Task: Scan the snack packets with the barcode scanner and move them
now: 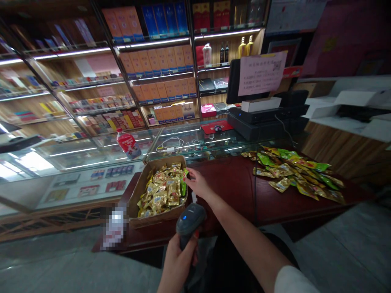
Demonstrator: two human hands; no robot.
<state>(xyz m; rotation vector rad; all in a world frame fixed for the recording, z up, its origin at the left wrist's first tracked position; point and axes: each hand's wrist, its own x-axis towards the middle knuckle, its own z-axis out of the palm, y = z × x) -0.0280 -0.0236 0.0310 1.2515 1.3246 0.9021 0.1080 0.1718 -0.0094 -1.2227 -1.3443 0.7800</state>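
My left hand (180, 258) is wrapped round the handle of a dark barcode scanner (192, 217) with a small blue light on top. At the right rim of an open cardboard box (134, 217), my right hand (198, 184) pinches a green snack packet (185, 174) between thumb and fingertips. Many gold-wrapped packets (163, 189) fill the box, and another green packet (183, 188) lies along its right side. A loose pile of gold, green and yellow packets (293, 171) is spread over the right part of the dark red table (226, 187).
Behind the table runs a glass display counter (180, 152) bearing a red bottle (127, 143), a white cable (169, 144) and a mouse (218, 128). A monitor (233, 81) stands at the back right. A black cable (255, 191) hangs across the table. Stocked shelves (155, 77) line the wall.
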